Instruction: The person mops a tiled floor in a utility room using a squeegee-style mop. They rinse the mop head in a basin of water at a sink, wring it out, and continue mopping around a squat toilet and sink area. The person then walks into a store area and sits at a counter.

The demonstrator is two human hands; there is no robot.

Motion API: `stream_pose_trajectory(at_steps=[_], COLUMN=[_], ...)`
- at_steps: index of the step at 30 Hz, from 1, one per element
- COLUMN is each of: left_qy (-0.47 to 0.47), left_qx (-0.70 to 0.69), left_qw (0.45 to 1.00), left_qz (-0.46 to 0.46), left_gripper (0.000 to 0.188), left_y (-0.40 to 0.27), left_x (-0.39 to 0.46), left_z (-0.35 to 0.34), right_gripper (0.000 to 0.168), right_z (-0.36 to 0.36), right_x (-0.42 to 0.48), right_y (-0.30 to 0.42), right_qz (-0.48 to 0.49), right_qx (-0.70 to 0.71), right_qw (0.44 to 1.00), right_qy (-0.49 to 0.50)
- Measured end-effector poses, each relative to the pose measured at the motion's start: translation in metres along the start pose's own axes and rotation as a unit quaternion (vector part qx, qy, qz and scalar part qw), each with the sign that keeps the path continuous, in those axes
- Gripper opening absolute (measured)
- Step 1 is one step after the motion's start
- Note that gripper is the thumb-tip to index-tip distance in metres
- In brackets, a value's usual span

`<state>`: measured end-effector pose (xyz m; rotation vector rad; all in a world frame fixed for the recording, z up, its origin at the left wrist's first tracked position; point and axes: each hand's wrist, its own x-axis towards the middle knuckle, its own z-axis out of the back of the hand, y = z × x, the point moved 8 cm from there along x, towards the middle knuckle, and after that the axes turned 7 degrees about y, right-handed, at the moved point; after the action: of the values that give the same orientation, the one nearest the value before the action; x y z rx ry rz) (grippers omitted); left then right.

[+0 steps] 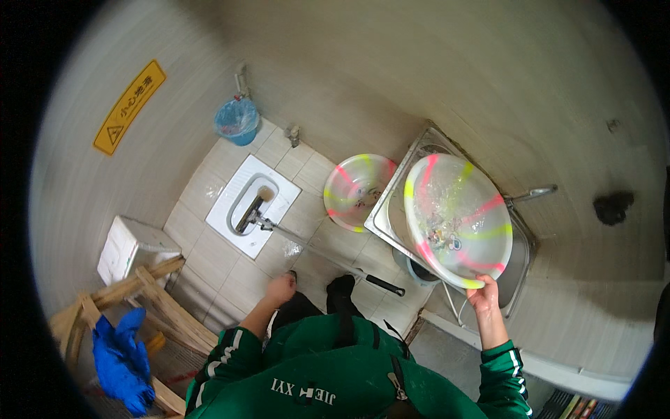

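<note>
My right hand grips the near rim of a large plastic basin, pale with pink and yellow stripes. This basin is tilted over a stainless-steel sink, and shiny water and small bits show on its inside. My left hand hangs low in front of my legs, its fingers curled, with nothing visible in it. A squeegee-type mop lies with its head in the squat toilet and its black grip towards the sink. On the tiles beside the sink stands a second striped basin.
A blue lined bin stands in the far corner near a floor valve. The sink's tap juts from the right wall. At lower left, a blue glove hangs on a wooden frame near a white box.
</note>
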<state>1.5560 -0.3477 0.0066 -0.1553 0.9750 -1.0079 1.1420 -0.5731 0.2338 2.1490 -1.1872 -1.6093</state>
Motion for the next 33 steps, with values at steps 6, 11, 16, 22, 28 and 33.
stream_pose_trajectory(at_steps=[6,11,16,22,28,33], left_qy=[0.172,0.240,0.267,0.170,0.236,0.460], left_qx=[0.134,0.209,0.219,0.175,0.281,0.250], left_qw=[0.955,0.912,0.897,0.914,0.849,0.732], left_qz=[-0.199,-0.259,-0.274,-0.323,-0.381,-0.436], left_gripper=[0.026,0.042,0.067,0.086,0.061,0.020], left_y=[-0.073,-0.130,-0.204,-0.267,-0.297,-0.225], left_x=[0.019,0.024,0.012,0.023,0.017,-0.032], left_z=[-0.020,-0.048,-0.095,-0.160,-0.229,-0.262], right_gripper=[0.033,0.042,0.051,0.051,0.056,0.076], right_z=[0.012,0.061,0.107,0.197,0.279,0.292], right_x=[-0.090,-0.172,-0.260,-0.309,-0.305,-0.236], right_y=[-0.047,-0.103,-0.155,-0.238,-0.297,-0.327], right_qz=[0.065,0.103,0.123,0.103,0.050,0.064], right_qx=[0.140,0.183,0.164,0.206,0.134,0.149], right_qw=[0.987,0.973,0.968,0.943,0.949,0.969], right_qy=[-0.035,-0.099,-0.144,-0.241,-0.281,-0.183])
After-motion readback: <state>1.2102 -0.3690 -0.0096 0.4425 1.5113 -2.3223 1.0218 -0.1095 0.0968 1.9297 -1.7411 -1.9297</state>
